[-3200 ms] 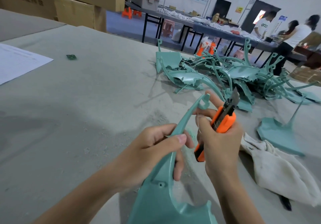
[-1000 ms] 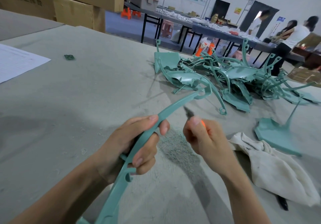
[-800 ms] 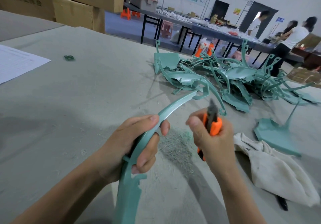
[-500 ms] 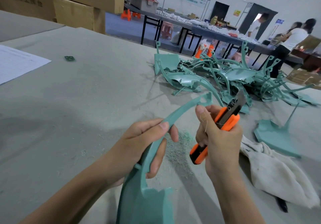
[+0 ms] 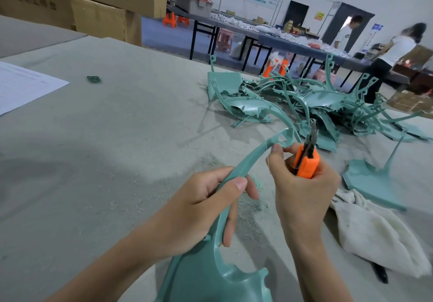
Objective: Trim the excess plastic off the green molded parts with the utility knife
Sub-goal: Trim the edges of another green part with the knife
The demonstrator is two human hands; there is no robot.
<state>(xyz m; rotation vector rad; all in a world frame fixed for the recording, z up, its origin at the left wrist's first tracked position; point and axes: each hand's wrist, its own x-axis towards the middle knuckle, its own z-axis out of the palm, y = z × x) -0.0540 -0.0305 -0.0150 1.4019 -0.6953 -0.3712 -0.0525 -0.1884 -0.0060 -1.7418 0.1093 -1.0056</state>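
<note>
left hand point(image 5: 199, 210) grips green part point(image 5: 248, 161), steadying its arm | right hand point(image 5: 302, 184) grips utility knife point(image 5: 305, 159), blade up for trimming

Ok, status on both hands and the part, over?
Left hand grips green part. Right hand holds knife, blade up. Nothing blocking the cut.

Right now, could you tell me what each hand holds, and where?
The left hand grips the green molded part by its narrow curved arm; the right hand grips the utility knife by its orange handle.
</note>
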